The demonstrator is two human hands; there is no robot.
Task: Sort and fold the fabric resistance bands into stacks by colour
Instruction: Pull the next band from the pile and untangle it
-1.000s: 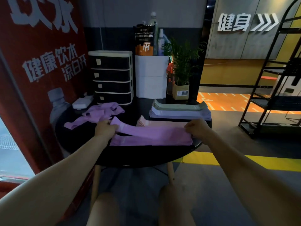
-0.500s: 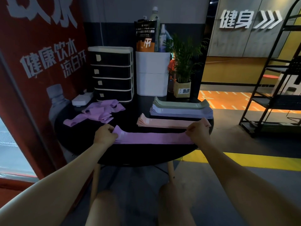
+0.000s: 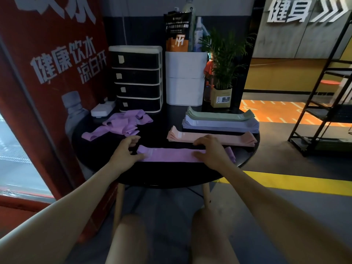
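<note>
1. A purple band [image 3: 167,154] lies flat and stretched out lengthwise on the near part of the round black desk [image 3: 171,176], just in front of the pink stack
2. The left hand [image 3: 124,152] rests at the band's left end, thumb lying on the fabric and fingers [image 3: 134,139] loosely curled above it, gripping nothing that can be seen
3. The right hand [image 3: 211,151] lies palm down on the band towards its right end, fingers fairly straight and pressing the fabric to the desk; a short bit of the band shows beyond the hand
4. Just behind, a pink stack [image 3: 211,137] of folded bands; behind that, a lavender stack [image 3: 221,124] with a green stack [image 3: 219,115] at the back, overlapping it
5. At the left of the desk, a loose heap of unfolded purple bands [image 3: 122,124]
6. Along the back: a white power strip [image 3: 102,109], a black drawer unit [image 3: 137,79], a white bin [image 3: 185,79] and a potted plant [image 3: 222,77]
7. A red banner [image 3: 47,73] stands to the left, a black rack [image 3: 327,111] to the right
</note>
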